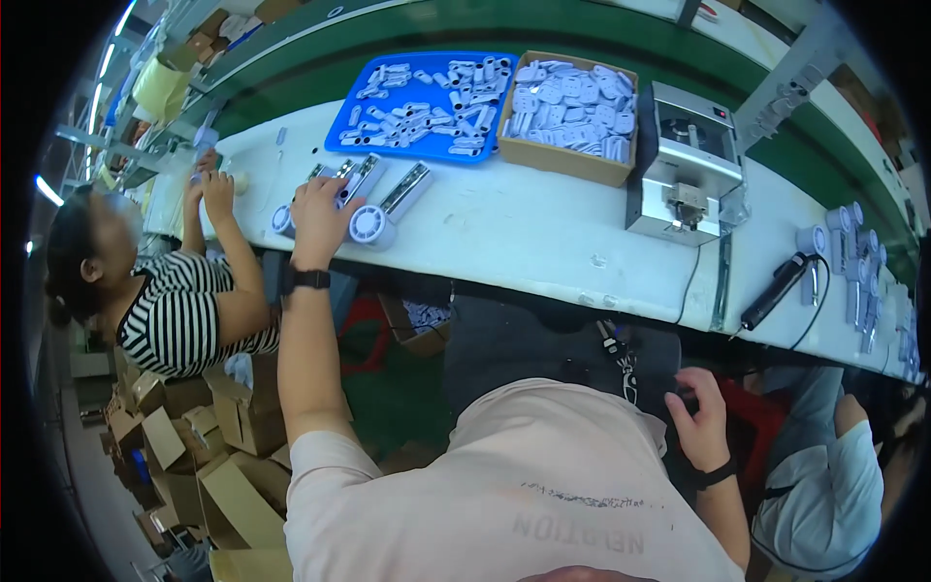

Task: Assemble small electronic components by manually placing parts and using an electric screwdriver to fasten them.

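Fingers (318, 187) of the left hand (320, 218) spread and bend over white devices at 10 o'clock on the counter (543, 223); whether they grip one cannot be told, as the hand hides the contact. Its thumb is just beside a white round slotted end (370, 225). Another round end (282, 220) shows on the hand's 9 o'clock side. Close by toward 1 o'clock from the hand lies an open elongated housing (407, 192), its inner parts exposed.

At 4 o'clock the right hand (700, 427) is off the counter, fingers loosely curved and apart, with nothing visible in them, near dark grey fabric (514, 335).

Just short of 12 o'clock, a blue tray (341, 134) carries small white-and-dark parts; at 1 o'clock a cardboard box (567, 165) is heaped with white pieces, and at 2 o'clock stands a grey metal machine (659, 189). A black corded tool (774, 293) lies at 3 o'clock, near more white units (813, 240). At 9 o'clock sits a co-worker in a striped top (199, 320), above open cartons (233, 412) at 8 o'clock.
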Demonstrator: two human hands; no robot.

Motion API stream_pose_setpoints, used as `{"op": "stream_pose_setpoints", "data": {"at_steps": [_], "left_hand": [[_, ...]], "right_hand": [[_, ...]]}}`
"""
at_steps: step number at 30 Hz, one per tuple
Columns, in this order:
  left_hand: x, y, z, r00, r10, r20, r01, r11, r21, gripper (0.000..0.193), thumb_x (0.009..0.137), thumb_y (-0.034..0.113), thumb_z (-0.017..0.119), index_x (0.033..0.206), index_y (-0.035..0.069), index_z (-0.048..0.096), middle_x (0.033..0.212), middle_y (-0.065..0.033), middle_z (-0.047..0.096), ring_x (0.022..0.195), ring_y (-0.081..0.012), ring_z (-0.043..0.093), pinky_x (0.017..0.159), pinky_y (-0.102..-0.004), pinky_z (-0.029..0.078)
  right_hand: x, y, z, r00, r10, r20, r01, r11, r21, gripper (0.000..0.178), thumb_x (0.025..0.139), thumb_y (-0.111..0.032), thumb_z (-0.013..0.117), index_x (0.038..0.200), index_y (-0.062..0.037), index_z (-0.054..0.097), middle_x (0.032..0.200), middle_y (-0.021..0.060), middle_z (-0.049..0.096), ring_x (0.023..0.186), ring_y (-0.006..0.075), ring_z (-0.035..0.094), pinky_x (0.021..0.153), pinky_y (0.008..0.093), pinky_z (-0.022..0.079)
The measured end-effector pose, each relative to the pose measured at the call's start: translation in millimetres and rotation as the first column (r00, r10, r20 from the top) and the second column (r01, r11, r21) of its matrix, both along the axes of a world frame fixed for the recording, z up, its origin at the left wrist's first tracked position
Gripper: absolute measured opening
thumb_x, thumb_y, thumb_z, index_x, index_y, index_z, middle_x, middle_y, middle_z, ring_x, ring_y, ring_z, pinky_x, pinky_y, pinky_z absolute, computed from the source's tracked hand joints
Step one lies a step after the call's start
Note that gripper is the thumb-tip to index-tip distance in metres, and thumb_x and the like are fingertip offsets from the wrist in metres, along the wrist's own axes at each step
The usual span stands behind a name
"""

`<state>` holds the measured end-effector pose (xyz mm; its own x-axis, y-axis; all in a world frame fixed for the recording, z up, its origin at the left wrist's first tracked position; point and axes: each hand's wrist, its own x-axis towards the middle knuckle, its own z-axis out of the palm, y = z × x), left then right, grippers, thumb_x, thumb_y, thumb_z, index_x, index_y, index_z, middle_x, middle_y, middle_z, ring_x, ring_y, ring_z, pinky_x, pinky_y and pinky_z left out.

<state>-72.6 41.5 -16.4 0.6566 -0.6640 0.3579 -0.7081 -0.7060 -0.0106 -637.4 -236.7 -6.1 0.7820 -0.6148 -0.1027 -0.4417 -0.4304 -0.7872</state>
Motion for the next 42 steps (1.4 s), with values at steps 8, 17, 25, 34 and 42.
{"op": "stream_pose_setpoints", "data": {"at_steps": [8,17,25,34,42], "left_hand": [[-130,-54,21,0.914,-0.406,0.021,0.367,0.801,-0.473,0.028,0.085,0.014,0.077,0.110,0.005,0.070,0.108,-0.0147,0.070,0.106,-0.0375,0.064,0.095,-0.0482,0.048],[-175,-143,-30,0.756,-0.608,-0.243,0.517,0.782,-0.348,0.041,0.080,0.015,0.079,0.119,0.008,0.068,0.125,-0.0119,0.063,0.118,-0.0334,0.059,0.100,-0.0464,0.046],[-176,-152,-32,0.760,-0.552,-0.344,0.552,0.827,-0.106,0.041,0.081,0.020,0.075,0.119,0.009,0.065,0.122,-0.0121,0.061,0.118,-0.0343,0.057,0.100,-0.0500,0.044],[-175,-163,-32,0.761,-0.566,-0.317,0.572,0.816,-0.086,0.039,0.082,0.019,0.074,0.119,0.009,0.065,0.123,-0.0123,0.060,0.118,-0.0349,0.056,0.101,-0.0502,0.043],[-176,-165,-29,0.746,-0.593,-0.304,0.555,0.805,-0.209,0.035,0.085,0.018,0.073,0.116,0.006,0.067,0.117,-0.0151,0.064,0.116,-0.0354,0.058,0.101,-0.0478,0.043]], "right_hand": [[-149,-2,-183,0.898,-0.370,-0.236,0.417,0.888,0.192,0.023,0.098,-0.017,0.068,0.113,0.0003,0.066,0.114,0.0118,0.067,0.102,0.0242,0.065,0.088,0.0387,0.052],[-155,-80,-305,0.924,-0.037,-0.380,0.147,0.953,0.264,0.025,0.099,-0.020,0.067,0.112,0.0012,0.067,0.113,0.0156,0.068,0.102,0.0276,0.066,0.089,0.0409,0.053],[-219,-9,-285,0.859,0.161,-0.485,0.062,0.909,0.412,0.028,0.100,-0.023,0.065,0.111,0.0020,0.067,0.113,0.0190,0.068,0.102,0.0306,0.066,0.090,0.0428,0.053],[-210,-16,-334,0.801,0.179,-0.571,0.004,0.952,0.305,0.031,0.100,-0.027,0.063,0.109,0.0029,0.068,0.112,0.0227,0.069,0.102,0.0339,0.067,0.091,0.0450,0.053],[-231,62,-358,0.705,0.159,-0.691,-0.018,0.978,0.207,0.035,0.101,-0.030,0.061,0.108,0.0038,0.069,0.112,0.0261,0.070,0.102,0.0369,0.068,0.092,0.0469,0.053]]}}
